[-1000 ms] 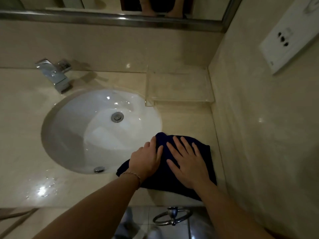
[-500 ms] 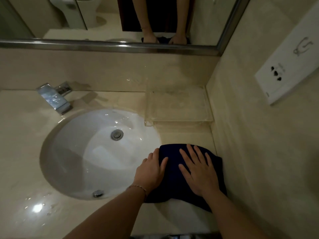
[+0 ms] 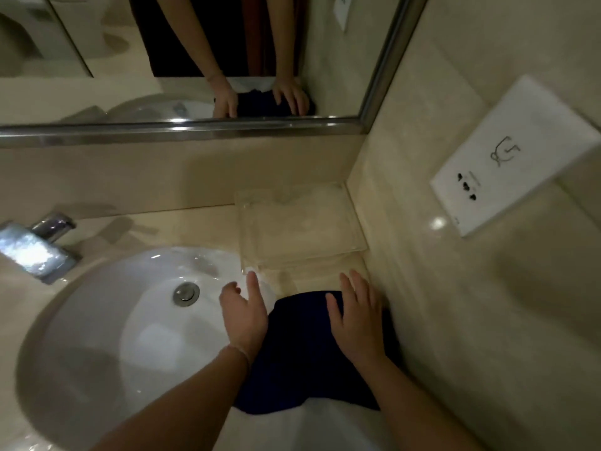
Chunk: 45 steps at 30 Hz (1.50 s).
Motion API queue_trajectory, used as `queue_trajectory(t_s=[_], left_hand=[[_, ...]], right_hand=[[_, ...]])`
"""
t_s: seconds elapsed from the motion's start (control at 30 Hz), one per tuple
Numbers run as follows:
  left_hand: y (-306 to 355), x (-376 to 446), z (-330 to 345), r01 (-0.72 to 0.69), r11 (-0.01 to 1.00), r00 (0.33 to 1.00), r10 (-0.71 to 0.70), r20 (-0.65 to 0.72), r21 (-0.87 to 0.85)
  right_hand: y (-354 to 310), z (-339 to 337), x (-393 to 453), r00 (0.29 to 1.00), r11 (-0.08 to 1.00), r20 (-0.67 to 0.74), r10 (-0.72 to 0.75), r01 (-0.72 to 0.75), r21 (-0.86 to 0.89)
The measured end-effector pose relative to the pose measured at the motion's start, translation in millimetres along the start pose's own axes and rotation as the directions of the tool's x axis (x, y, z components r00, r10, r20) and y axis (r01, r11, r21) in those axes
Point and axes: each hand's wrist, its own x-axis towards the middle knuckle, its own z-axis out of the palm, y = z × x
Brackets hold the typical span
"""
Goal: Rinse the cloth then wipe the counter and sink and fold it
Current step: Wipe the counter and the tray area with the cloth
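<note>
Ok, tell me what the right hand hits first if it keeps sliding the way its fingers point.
The right hand lies flat on the dark cloth, fingers pointing toward the back wall. Going straight on, it would most likely meet the clear tray first; a bare strip of counter lies between.

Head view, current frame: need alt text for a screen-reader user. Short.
Both hands lie flat and open, the left hand and right hand, on a dark blue cloth spread on the beige counter, right of the white sink. A chrome faucet, a clear tray and a mirror are behind.
</note>
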Motion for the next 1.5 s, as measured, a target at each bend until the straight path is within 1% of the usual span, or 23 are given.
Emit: queue_trajectory(t_s=[0.07, 0.1, 0.13, 0.2, 0.27, 0.33, 0.43, 0.5, 0.6, 0.63, 0.8, 0.9, 0.93, 0.97, 1.03, 1.07, 1.2, 1.3, 1.37, 1.43, 1.5], left_hand=[[27, 18, 2, 0.056, 0.988, 0.998, -0.060, -0.025, -0.142], [39, 26, 4, 0.084, 0.978, 0.996, -0.087, -0.010, -0.193], [50, 34, 6, 0.108, 0.972, 0.994, -0.107, 0.016, -0.208], [62, 45, 9, 0.134, 0.984, 0.990, -0.127, 0.061, -0.121], [67, 54, 11, 0.158, 0.987, 0.985, -0.156, 0.075, -0.025], [68, 63, 12, 0.188, 0.982, 0.978, -0.187, 0.090, -0.003], [73, 74, 15, 0.216, 0.975, 0.969, -0.220, 0.115, 0.043], [75, 78, 17, 0.231, 0.968, 0.963, -0.241, 0.116, 0.095], [72, 80, 18, 0.208, 0.965, 0.973, -0.221, 0.068, 0.161], [71, 81, 17, 0.198, 0.965, 0.976, -0.210, 0.053, 0.172], [65, 84, 7, 0.175, 0.973, 0.979, -0.187, 0.075, 0.151], [62, 85, 2, 0.162, 0.980, 0.983, -0.171, 0.073, 0.118], [60, 86, 1, 0.167, 0.980, 0.982, -0.175, 0.075, 0.108], [58, 88, -1, 0.191, 0.977, 0.977, -0.199, 0.081, 0.090], [52, 93, -5, 0.239, 0.970, 0.964, -0.243, 0.104, 0.051], [50, 94, -7, 0.249, 0.968, 0.960, -0.252, 0.125, 0.046], [47, 87, -15, 0.250, 0.965, 0.941, -0.260, 0.216, 0.075], [39, 85, -21, 0.293, 0.955, 0.926, -0.272, 0.261, -0.044], [34, 83, -26, 0.337, 0.934, 0.916, -0.295, 0.272, -0.122], [31, 81, -30, 0.340, 0.928, 0.919, -0.294, 0.263, -0.151], [28, 77, -34, 0.333, 0.929, 0.924, -0.288, 0.250, -0.160]], right_hand=[[-11, -15, 22, 0.996, 0.999, -0.081, 0.049, -0.048, 0.016], [-15, -21, 35, 0.994, 0.998, -0.095, 0.061, -0.061, 0.008], [-20, -27, 47, 0.993, 0.997, -0.087, 0.080, -0.081, -0.003], [-26, -32, 69, 0.986, 0.990, -0.089, 0.138, -0.139, -0.004], [-33, -32, 86, 0.972, 0.975, -0.090, 0.218, -0.212, 0.066], [-38, -29, 100, 0.951, 0.949, -0.086, 0.298, -0.285, 0.137], [-42, -27, 117, 0.927, 0.926, -0.028, 0.373, -0.370, 0.075], [-43, -28, 121, 0.908, 0.908, -0.043, 0.417, -0.414, 0.059], [-43, -30, 121, 0.897, 0.901, -0.088, 0.434, -0.430, 0.060], [-43, -30, 121, 0.895, 0.899, -0.081, 0.439, -0.436, 0.047], [-42, -28, 121, 0.898, 0.898, -0.041, 0.438, -0.439, -0.031], [-41, -26, 125, 0.906, 0.905, 0.019, 0.422, -0.420, -0.073], [-39, -25, 127, 0.902, 0.903, 0.041, 0.430, -0.430, -0.027], [-39, -25, 128, 0.893, 0.891, 0.068, 0.445, -0.449, 0.066], [-36, -28, 128, 0.878, 0.836, 0.125, 0.462, -0.478, 0.271], [-34, -31, 129, 0.873, 0.812, 0.144, 0.465, -0.486, 0.323], [-26, -33, 131, 0.864, 0.787, 0.204, 0.460, -0.503, 0.357], [-27, -30, 127, 0.866, 0.785, 0.218, 0.451, -0.501, 0.364], [-29, -27, 124, 0.862, 0.762, 0.233, 0.450, -0.507, 0.403], [-32, -25, 121, 0.859, 0.743, 0.241, 0.453, -0.512, 0.431], [-36, -22, 118, 0.860, 0.747, 0.226, 0.458, -0.510, 0.425]])
